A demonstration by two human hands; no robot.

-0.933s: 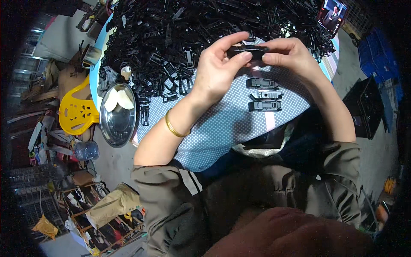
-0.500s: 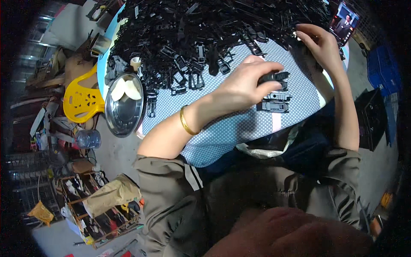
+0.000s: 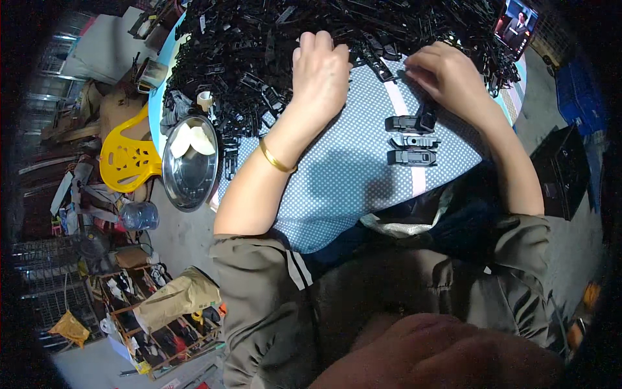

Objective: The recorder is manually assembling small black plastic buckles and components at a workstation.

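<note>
My left hand is over the front of a heap of black plastic parts, its fingers curled down and their tips hidden. A sliver of black shows beside them, but I cannot make out what they hold. My right hand hovers above the cloth right of centre, thumb and fingers drawn together; anything between them is too dark to tell. Below it, a short row of black clip-like parts lies on the dotted cloth. One dark piece sits tilted at the row's far right end.
An oval metal tray with white pieces stands at the table's left edge, near a tape roll. A lit phone stands at the far right. Left of the table is a yellow chair; a pale strip crosses the cloth.
My left hand has left the row, where it held a black part, and gone up and left to the heap. My right hand has moved left from the heap's right side.
</note>
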